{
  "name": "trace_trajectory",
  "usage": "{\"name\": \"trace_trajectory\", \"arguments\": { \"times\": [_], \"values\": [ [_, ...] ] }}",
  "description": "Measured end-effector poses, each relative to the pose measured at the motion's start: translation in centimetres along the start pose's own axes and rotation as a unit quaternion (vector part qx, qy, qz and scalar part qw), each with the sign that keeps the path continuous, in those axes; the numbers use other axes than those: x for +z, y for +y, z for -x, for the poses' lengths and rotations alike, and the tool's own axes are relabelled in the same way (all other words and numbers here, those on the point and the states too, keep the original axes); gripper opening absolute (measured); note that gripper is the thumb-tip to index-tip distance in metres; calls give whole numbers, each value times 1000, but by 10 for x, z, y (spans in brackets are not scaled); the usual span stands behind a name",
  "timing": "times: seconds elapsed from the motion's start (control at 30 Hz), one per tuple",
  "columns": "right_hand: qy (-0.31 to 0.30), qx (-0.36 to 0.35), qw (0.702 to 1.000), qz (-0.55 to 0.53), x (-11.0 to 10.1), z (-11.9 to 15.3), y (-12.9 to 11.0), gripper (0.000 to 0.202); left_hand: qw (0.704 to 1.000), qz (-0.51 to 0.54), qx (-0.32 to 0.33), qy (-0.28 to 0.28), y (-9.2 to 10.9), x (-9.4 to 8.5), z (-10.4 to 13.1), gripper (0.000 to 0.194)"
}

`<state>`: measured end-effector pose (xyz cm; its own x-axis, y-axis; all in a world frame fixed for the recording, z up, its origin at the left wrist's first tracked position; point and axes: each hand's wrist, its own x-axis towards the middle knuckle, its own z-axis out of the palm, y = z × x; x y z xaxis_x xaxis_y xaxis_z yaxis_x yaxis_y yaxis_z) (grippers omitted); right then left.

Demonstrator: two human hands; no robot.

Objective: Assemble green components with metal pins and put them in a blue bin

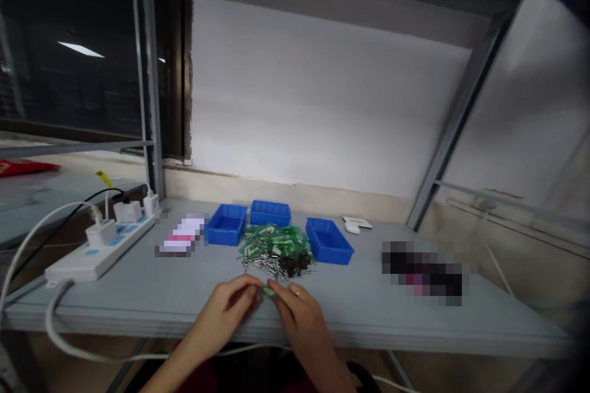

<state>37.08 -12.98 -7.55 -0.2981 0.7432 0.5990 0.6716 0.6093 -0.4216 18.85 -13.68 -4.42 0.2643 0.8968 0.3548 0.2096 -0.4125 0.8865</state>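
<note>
A small green plastic piece (pixel 268 291), which looks like one of the little bags from the pile, is pinched between my two hands near the table's front edge. My left hand (pixel 227 307) grips its left end with thumb and forefinger. On the other side, the fingers of my right hand (pixel 305 318), which wears a ring, close on it. Just beyond my fingers lies a heap of green plastic bags (pixel 276 242). Loose silver metal pins or screws (pixel 270 263) and small dark pieces (pixel 297 264) spread along the heap's near side.
Three blue bins stand around the heap: left (pixel 225 233), back (pixel 270 214) and right (pixel 329 241). A power strip (pixel 99 258) with plugs and cables lies at the left, beside a blurred phone-like object (pixel 182 235). White items (pixel 354 225) and a blurred dark object (pixel 421 270) are at the right.
</note>
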Motion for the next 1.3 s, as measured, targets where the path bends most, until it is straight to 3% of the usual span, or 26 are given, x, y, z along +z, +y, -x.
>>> {"name": "trace_trajectory", "arguments": {
  "times": [0.1,0.23,0.33,0.47,0.7,0.9,1.13,1.2,1.3],
  "values": [
    [-30,31,998,-42,-7,-2,-5,40,1000,2,-6,4,1,-2,-1,33],
    [-75,65,989,-112,-23,-5,-15,48,999,16,-20,19,-8,-1,-4,21],
    [-90,89,976,-179,-32,-8,-18,37,996,74,-27,36,-16,2,-3,24],
    [-88,106,964,-228,-31,-11,-14,29,991,119,-47,40,-19,3,-1,43],
    [-37,182,945,-270,-18,-14,-5,12,996,64,-59,19,-11,0,-4,19],
    [-15,91,981,-172,-20,-13,-11,13,1000,10,-29,-8,-2,-2,-2,18],
    [-94,65,979,-170,-29,-5,-12,40,993,-35,68,-84,16,0,4,24],
    [-106,70,975,-184,-30,-5,-11,38,995,-36,68,-60,12,1,3,24],
    [-103,85,971,-199,-29,-7,-11,35,998,-24,50,19,1,1,0,28]
  ]
}}
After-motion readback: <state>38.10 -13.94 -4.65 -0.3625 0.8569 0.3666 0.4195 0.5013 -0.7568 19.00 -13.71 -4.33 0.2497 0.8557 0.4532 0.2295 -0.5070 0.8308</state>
